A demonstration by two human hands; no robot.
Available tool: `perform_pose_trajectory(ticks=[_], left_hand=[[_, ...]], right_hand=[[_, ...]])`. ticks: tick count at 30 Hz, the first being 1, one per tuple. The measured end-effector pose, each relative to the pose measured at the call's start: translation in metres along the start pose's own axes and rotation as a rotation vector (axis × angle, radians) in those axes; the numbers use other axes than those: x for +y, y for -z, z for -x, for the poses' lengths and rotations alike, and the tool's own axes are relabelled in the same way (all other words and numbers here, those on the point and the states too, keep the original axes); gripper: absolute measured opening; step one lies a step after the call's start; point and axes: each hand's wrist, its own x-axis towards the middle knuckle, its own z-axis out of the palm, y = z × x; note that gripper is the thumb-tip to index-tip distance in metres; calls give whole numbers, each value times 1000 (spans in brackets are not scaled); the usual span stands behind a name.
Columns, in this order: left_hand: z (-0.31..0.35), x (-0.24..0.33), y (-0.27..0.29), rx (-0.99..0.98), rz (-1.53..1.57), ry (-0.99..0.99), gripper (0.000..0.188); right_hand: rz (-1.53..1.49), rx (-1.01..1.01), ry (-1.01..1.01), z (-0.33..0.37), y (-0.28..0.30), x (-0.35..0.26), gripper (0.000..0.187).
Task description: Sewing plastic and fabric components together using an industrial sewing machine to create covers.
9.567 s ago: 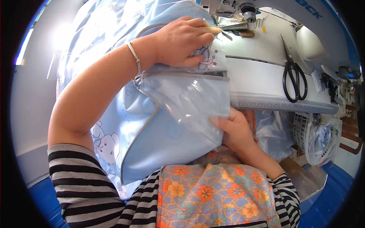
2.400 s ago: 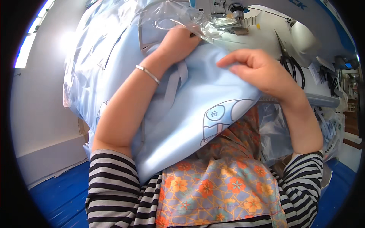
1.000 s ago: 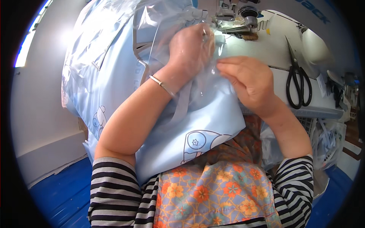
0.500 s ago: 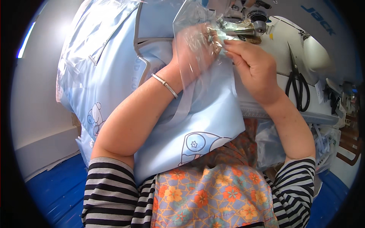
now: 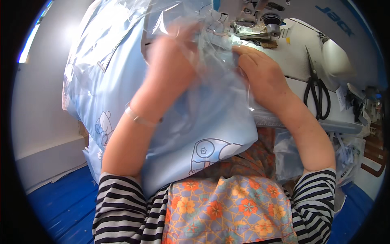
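Observation:
Light blue fabric (image 5: pixel 170 158) with printed cartoon figures is spread over the machine table and hangs toward my lap. A clear plastic sheet (image 5: pixel 221 65) lies crumpled over it, below the sewing machine's needle area. My left hand (image 5: pixel 174 61) is smeared by motion at the sheet's left part, with plastic over its fingers, so their grip is unclear. Just right of the sheet, my right hand (image 5: pixel 263 75) is closed, thumb and fingers pinching the sheet's edge close to the presser foot area. The fingertips are partly hidden by plastic glare.
The sewing machine (image 5: pixel 304 20) reaches across the upper right. Black-handled scissors (image 5: pixel 317 93) lie on the table right of my right hand. A ruler strip (image 5: pixel 268 120) runs along the table's front edge. Plastic bags (image 5: pixel 286 152) hang below it.
My left hand has moved left, away from the needle area, drawing plastic with it. My right hand has shifted slightly left and down. The plastic sheet now spreads between both hands.

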Motion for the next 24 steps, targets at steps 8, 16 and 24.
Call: perform_pose_trajectory(ticks=[8, 16, 24], left_hand=[[-41, 88, 19, -404, -96, -530, 26], [-14, 26, 13, -612, -426, -287, 18], [-2, 23, 13, -482, -626, -286, 16]], right_hand=[[28, -117, -35, -2, 9, -6, 21], [89, 12, 28, 7, -7, 1, 21], [105, 11, 25, 6, -4, -2, 17]])
